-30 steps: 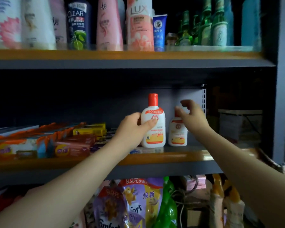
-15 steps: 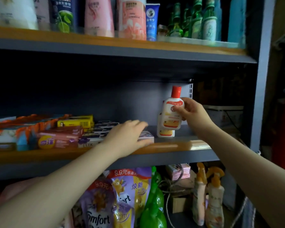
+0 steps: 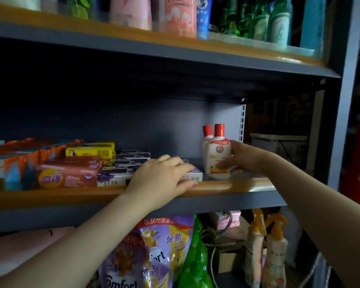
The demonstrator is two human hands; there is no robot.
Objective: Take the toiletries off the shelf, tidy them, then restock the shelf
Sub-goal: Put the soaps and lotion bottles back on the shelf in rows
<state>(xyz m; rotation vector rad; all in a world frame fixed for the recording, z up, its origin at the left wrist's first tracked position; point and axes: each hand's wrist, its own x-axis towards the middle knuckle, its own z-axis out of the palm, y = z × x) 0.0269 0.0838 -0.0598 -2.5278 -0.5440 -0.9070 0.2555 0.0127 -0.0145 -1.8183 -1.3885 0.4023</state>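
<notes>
Bottle (image 3: 217, 154), white with a red cap, is stood upright on the middle shelf (image 3: 227, 187) and is gripped by the right hand (image 3: 240, 156), thumb curled across the lower label and the other fingers wrapped behind the right side. A second bottle (image 3: 206, 138) of the same kind is seen just behind and left of the gripped one, touching or nearly so; contact cannot be told. The left hand (image 3: 162, 177) is laid flat, fingers straight and together, on a white box (image 3: 192, 175) near the shelf's front edge; nothing is gripped by it. Just left of those fingers, LUX boxes (image 3: 112, 177) are lined in rows running back into the shelf. Further left, a pink soap pack (image 3: 69, 173) is placed, with a yellow box (image 3: 90, 150) behind it and orange-and-blue packs (image 3: 19, 161) at the far left. Above the fingers, on the top shelf, pink bottles (image 3: 131, 11), a blue tube (image 3: 203, 16) and green bottles (image 3: 258, 19) are stood. Below the hands, a purple Comfort pouch (image 3: 150, 256), a green bottle (image 3: 195, 262) and spray bottles (image 3: 266, 248) are kept on the lower level.
</notes>
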